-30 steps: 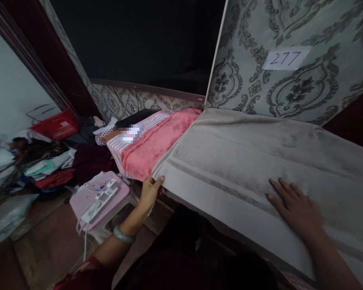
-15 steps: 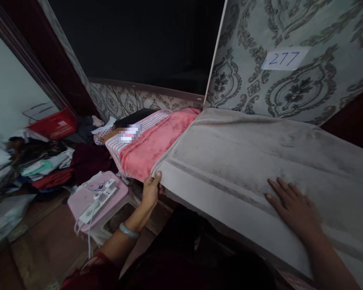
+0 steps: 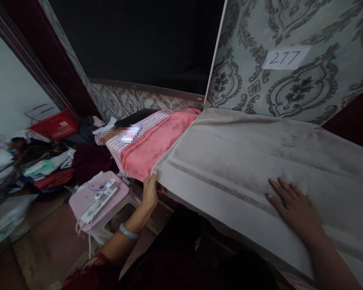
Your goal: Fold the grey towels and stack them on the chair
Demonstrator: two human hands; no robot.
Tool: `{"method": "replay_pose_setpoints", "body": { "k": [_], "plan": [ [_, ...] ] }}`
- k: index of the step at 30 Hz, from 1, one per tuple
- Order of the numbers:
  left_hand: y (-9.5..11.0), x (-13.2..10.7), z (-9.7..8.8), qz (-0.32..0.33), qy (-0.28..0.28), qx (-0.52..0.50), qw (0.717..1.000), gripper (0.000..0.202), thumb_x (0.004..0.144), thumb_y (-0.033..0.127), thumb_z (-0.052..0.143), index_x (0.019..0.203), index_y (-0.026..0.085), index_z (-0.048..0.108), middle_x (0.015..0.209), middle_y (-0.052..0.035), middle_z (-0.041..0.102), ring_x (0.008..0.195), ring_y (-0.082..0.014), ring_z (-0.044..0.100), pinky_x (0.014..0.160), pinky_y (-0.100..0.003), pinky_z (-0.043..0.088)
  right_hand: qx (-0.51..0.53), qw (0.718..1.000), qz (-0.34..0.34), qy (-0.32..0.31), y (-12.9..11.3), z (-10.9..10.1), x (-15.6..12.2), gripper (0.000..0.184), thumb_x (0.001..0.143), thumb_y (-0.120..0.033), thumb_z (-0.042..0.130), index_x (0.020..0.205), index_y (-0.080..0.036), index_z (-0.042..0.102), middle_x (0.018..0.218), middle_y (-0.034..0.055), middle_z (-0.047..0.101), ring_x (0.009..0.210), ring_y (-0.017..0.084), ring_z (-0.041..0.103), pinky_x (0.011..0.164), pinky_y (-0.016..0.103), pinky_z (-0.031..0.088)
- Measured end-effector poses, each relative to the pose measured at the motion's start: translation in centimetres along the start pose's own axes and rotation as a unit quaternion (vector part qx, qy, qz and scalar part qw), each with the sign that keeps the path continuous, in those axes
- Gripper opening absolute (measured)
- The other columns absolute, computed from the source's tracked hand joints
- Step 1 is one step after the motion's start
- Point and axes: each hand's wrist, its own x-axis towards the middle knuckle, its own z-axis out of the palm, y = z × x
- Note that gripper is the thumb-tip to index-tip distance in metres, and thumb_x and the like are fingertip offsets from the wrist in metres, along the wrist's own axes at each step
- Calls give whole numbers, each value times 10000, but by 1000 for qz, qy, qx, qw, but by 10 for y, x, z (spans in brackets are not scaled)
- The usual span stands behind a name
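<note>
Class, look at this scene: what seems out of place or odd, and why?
The pale towel under the right hand looks soiled, with grey smudges across it. A white power strip sits oddly on a pink stool, its cord trailing down.

pink plastic stool (image 3: pixel 86 197) | white power strip (image 3: pixel 98 201) on it | red basket (image 3: pixel 56 125) | heaped clothes (image 3: pixel 45 167) | damask wallpaper (image 3: pixel 245 84), "277" label (image 3: pixel 286 57)

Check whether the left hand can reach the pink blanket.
Probably yes: the left hand sits at the edge of the pale towel, right beside the pink blanket, with nothing visible between them.
</note>
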Motion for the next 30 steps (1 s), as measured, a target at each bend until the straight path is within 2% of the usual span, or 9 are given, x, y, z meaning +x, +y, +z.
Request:
{"method": "replay_pose_setpoints", "body": {
  "k": [2,4,8,12,16,23,27,30],
  "plan": [
    [0,-5,2,10,-8,34,999,520,646,672,739,717,180,586,438,45,500,319,-101,426,316,-218,327,-1,1000,1,1,0,1,0,695,947,-636,204,1495,-281,440,1575,51,386,1436,356,335,1084,642,350],
    [0,-10,5,11,-20,52,998,476,642,606,771,725,180,574,447,58,503,315,-89,414,316,-205,320,0,1000,0,3,0,1,0,689,949,-630,207,1496,-280,438,1574,50,388,1439,355,329,1086,641,348],
    [-4,-14,10,4,-20,40,999,487,667,627,733,641,192,515,421,65,459,315,-78,387,306,-193,299,-1,1000,-2,0,1,1,1,693,944,-635,222,1494,-277,443,1572,53,392,1433,362,337,1082,642,354],
    [-6,-12,14,-1,9,26,1000,483,677,642,715,680,192,543,426,79,433,312,-73,357,290,-191,274,-3,1000,1,1,0,0,2,700,944,-633,203,1484,-268,459,1569,57,395,1426,361,348,1073,641,366],
    [-6,-11,16,-15,30,28,999,511,691,663,695,615,198,498,409,77,403,302,-68,337,288,-198,251,-8,1000,0,-4,-1,-1,2,707,944,-636,199,1489,-266,454,1572,56,390,1425,358,350,1075,631,369],
    [-3,-11,13,-13,17,-14,1000,448,651,590,732,722,178,570,466,67,485,324,-88,401,294,-222,321,-12,1000,-4,4,-1,-1,1,689,951,-627,212,1491,-271,450,1565,62,401,1425,354,352,1069,626,377],
    [0,-6,9,-10,28,-15,999,390,642,496,747,789,171,590,501,60,534,329,-99,444,303,-220,352,-8,1000,-3,11,-2,-1,1,674,952,-622,224,1483,-282,461,1559,60,413,1418,357,363,1066,630,379],
    [5,-3,8,2,26,-6,1000,399,644,500,754,811,170,604,514,51,549,339,-103,451,321,-236,384,-3,1000,4,6,-4,-3,1,668,946,-626,237,1474,-291,473,1558,50,415,1418,358,361,1069,625,379]
  ]
}}
